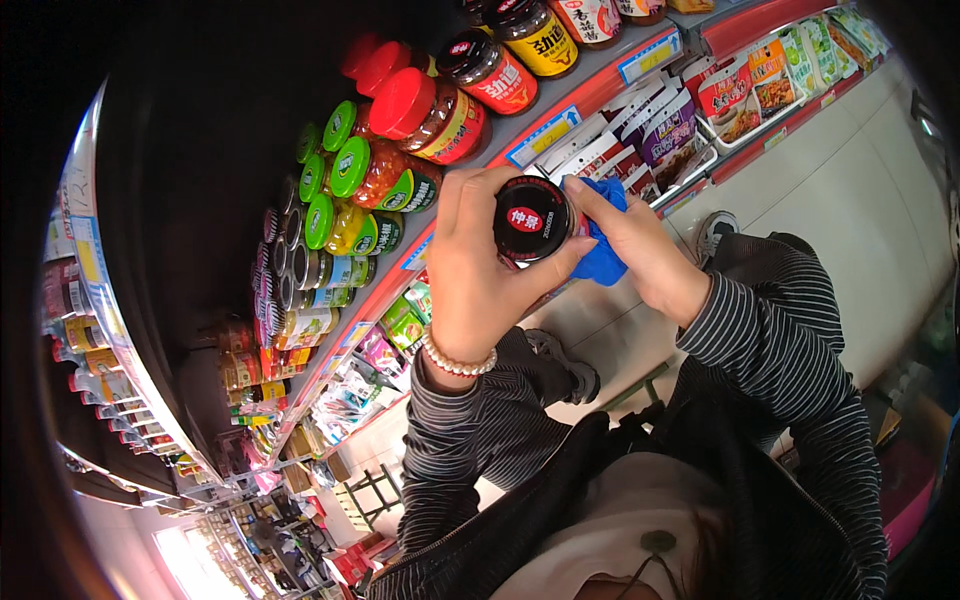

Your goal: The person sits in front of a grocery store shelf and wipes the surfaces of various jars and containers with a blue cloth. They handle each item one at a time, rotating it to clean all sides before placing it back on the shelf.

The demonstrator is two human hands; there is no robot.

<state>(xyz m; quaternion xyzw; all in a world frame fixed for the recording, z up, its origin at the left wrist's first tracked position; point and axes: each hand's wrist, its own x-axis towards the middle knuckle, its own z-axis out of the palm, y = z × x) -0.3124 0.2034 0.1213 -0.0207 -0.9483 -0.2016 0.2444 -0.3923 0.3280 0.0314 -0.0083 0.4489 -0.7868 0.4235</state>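
My left hand [480,262] grips a glass jar with a black lid [531,219], its top facing up at me. The lid bears a red oval and small printed writing. A crumpled blue cloth [604,238] is in my right hand [637,244], pressed against the jar's right side. Most of the jar's body is hidden below the lid and behind my fingers. Just beyond my left hand, a red-lidded sauce jar [457,120] and green-lidded jars [375,176] stand on the grey shelf [420,236].
More black-lidded jars [491,75] stand farther right along the shelf. Below its red price rail [600,90], sauce packets [667,135] fill white trays. Tiled floor [817,180] lies to the right. A dark green metal stool frame [371,495] stands at the lower left.
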